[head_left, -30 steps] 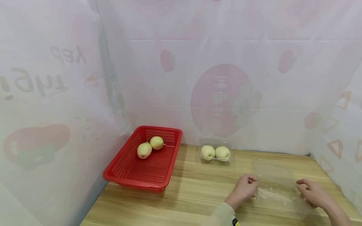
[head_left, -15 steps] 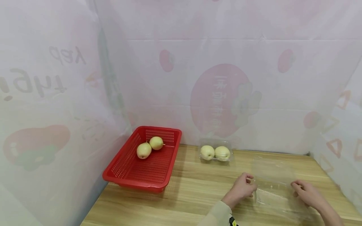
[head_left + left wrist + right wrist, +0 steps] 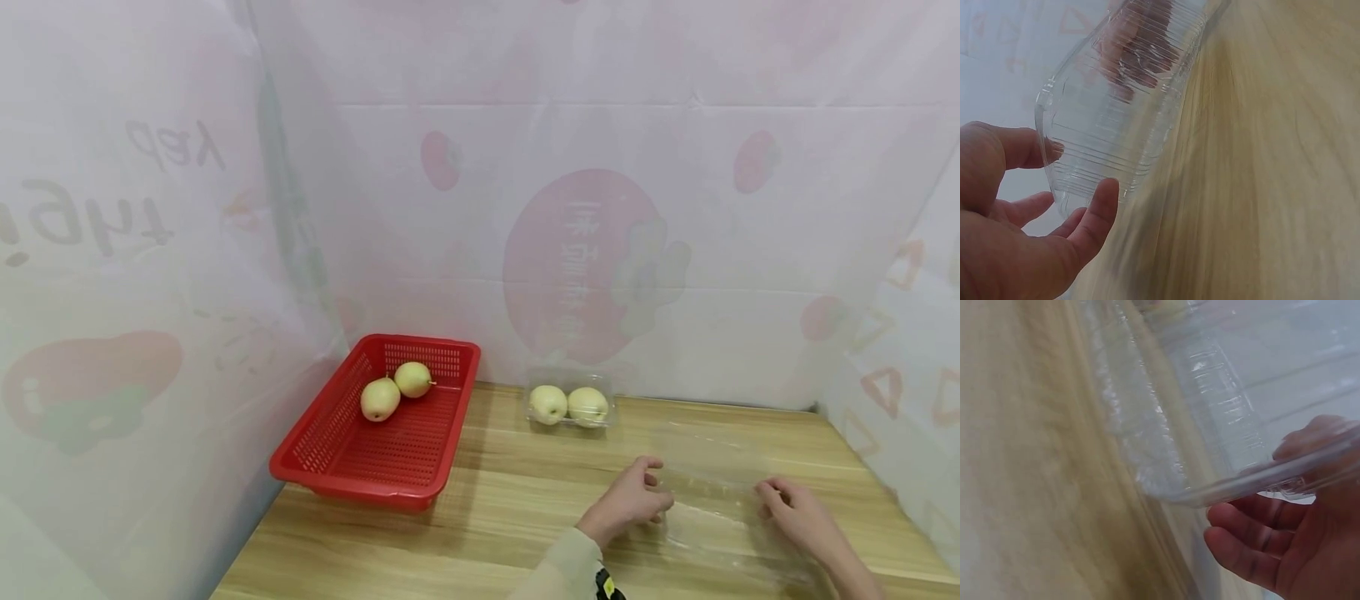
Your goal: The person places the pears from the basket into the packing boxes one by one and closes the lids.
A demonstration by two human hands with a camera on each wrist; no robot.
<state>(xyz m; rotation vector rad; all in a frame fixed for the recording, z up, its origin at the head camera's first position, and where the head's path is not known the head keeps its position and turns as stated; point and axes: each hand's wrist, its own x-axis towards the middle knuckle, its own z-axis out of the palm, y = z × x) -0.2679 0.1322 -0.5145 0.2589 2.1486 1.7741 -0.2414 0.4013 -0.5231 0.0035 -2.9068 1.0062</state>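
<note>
At ten o'clock on the light wooden table (image 3: 525, 508) we see a red perforated plastic basket (image 3: 378, 454) holding two yellow-green pears (image 3: 395, 389) that touch each other near its far end. At twelve o'clock, against the printed white backdrop (image 3: 600, 208), a small clear plastic clamshell box (image 3: 570, 406) holds two more pale pears side by side. At four o'clock, nearest to us, lies an empty clear ribbed plastic clamshell container (image 3: 720, 508), open, with its lid part tipped up towards the back. Our left hand (image 3: 630, 500) has its grip on the container's left end: in the left wrist view the thumb (image 3: 1094, 209) and a finger pinch the rim of the container (image 3: 1116, 106), the other fingers loosely curled behind it. Our right hand (image 3: 795, 512) holds the right end; in the right wrist view the rim of the container (image 3: 1210, 456) runs across the hand (image 3: 1291, 544), the thumb lying on it and the fingers curled below it. So the container sits between the two grips, its base on or just above the table; we cannot tell which. The boxed pears stand at eleven o'clock from the held container, well apart from it, and the basket lies farther off at nine to ten o'clock. A pale sleeve (image 3: 562, 575) covers the left forearm.
</note>
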